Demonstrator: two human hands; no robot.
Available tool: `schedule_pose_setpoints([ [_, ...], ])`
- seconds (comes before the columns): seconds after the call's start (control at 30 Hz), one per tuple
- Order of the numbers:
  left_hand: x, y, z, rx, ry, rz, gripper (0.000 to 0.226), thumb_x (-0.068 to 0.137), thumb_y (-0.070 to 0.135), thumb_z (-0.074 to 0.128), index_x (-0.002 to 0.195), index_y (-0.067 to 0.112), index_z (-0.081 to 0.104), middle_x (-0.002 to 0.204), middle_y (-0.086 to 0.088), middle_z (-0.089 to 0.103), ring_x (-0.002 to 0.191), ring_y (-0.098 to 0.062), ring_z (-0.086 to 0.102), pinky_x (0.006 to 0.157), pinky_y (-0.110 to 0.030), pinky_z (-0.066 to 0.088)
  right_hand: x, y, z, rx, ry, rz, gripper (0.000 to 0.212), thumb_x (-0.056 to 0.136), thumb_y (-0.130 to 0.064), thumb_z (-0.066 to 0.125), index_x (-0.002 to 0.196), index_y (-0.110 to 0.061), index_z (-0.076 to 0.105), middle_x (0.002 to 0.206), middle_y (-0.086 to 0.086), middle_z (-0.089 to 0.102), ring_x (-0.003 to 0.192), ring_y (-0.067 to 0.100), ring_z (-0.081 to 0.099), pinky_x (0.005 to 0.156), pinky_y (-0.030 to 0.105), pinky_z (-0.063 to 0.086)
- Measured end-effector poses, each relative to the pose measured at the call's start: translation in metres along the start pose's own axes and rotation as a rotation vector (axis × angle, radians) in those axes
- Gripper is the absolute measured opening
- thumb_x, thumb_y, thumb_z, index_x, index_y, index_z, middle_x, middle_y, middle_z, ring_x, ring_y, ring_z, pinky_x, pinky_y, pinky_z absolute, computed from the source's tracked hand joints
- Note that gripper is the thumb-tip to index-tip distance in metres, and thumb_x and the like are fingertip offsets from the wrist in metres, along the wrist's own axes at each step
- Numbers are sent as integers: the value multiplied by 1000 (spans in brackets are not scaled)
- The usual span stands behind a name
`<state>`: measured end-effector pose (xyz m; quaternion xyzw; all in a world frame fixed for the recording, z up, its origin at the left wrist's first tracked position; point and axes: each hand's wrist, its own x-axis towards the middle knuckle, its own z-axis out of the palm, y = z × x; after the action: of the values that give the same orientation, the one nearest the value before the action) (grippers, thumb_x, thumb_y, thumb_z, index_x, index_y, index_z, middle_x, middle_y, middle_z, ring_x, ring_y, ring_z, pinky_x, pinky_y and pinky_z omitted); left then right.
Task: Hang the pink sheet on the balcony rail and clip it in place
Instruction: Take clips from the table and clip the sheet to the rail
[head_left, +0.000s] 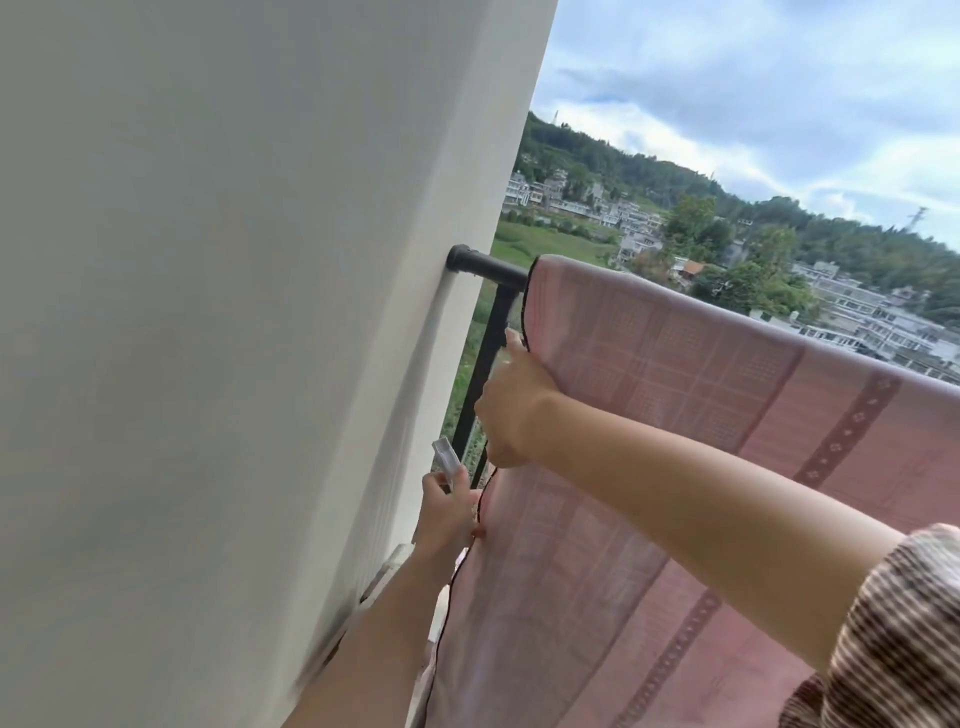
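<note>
Clipping looks like the step in hand. In the head view, the pink sheet (675, 395) already hangs over the black rail (493, 270), close to where the rail joins the white wall (260, 312). I can see no clip on the sheet yet.

The right hand (511, 410) reaches across from the right side on a long, nearly straight arm. Its fingers curl round the dark side edge of the sheet, just below the rail, and the thumb points up.

The left hand (447, 512) comes up from below, beside the wall. It pinches a white clip (445, 462) that sticks up out of the fingers. One fingertip seems to touch the sheet's edge too, but I cannot be sure.

Next, I think the left hand must lift the clip up to the rail, squeeze it open, and bite it over sheet and rail while the right hand holds the cloth flat.
</note>
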<state>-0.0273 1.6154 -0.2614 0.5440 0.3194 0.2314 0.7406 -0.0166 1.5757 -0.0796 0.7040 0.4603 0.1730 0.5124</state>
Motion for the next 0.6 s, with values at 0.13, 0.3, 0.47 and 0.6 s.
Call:
schedule_pose_setpoints([
  [0.13, 2, 2, 7, -1, -8, 59, 38, 98, 42, 36, 119, 10, 39, 105, -26, 59, 76, -38, 59, 65, -39, 51, 3, 2, -4, 286, 30, -52, 15, 88, -30, 43, 85, -18, 53, 84, -1, 56, 76, 19, 53, 84, 41, 40],
  [0.3, 1, 3, 9, 13, 17, 97, 39, 95, 46, 37, 119, 16, 42, 117, -30, 57, 108, -45, 56, 90, -52, 47, 2, 11, 1, 365, 178, -134, 27, 80, -4, 48, 60, -16, 34, 61, -2, 41, 50, 14, 39, 44, 24, 26],
  [0.47, -2, -2, 8, -23, 134, 105, 36, 93, 46, 41, 113, 15, 44, 91, -19, 61, 87, -39, 61, 82, -51, 51, 0, 11, 6, 359, 168, -142, 29, 80, -13, 59, 61, -16, 37, 58, -3, 42, 48, 14, 41, 43, 24, 31],
  [0.6, -6, -2, -2, -35, 110, 129, 34, 95, 41, 44, 114, 13, 45, 92, -24, 63, 69, -29, 65, 63, -35, 52, 0, 5, 0, 426, 134, -119, 32, 74, 0, 56, 57, -15, 34, 56, -2, 37, 46, 15, 36, 43, 23, 30],
])
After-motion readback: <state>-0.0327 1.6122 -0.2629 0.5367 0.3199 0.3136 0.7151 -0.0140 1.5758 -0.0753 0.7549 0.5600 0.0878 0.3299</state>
